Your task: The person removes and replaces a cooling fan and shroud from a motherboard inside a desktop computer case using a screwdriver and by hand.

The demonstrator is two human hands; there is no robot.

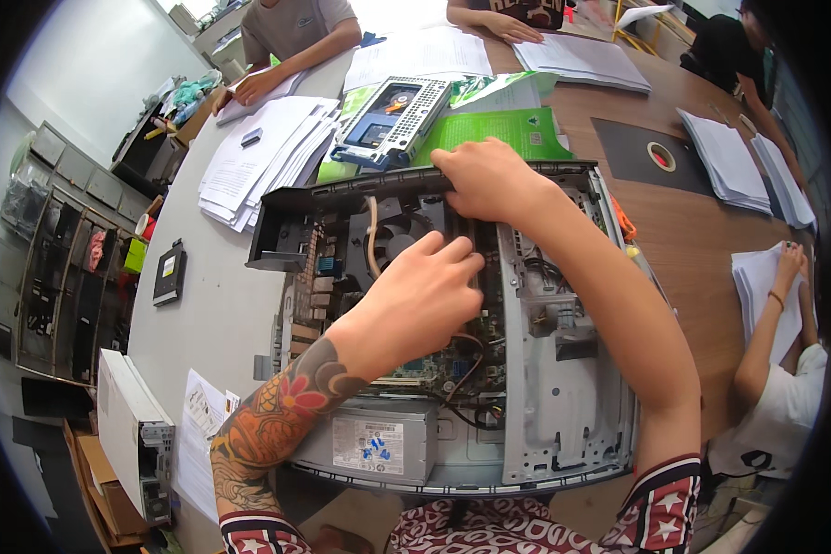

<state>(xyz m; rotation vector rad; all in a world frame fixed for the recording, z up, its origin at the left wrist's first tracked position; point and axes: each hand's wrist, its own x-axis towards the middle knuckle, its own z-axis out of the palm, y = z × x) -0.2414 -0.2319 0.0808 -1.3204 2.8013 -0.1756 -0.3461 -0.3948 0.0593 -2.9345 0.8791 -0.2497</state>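
An opened desktop computer case (572, 434) lies on the table in front of me, its insides exposed. My left hand (420, 291) is over the motherboard (415, 367), beside the black fan (399, 238), with its fingers curled together; whatever is between them is hidden. At the far edge of the case, my right hand (494, 180) has its fingers bent over the rim, the tips partly out of sight. A beige cable (372, 235) runs past the fan. The silver power supply (379, 443) sits in the near left corner of the case.
Beyond the case, a metal drive cage (392, 120) rests by a green package (499, 134). Paper stacks (268, 157) lie around the table. At left are a slim black drive (169, 273) and a white computer tower (134, 434). A tape roll (661, 156) lies right; several people sit around.
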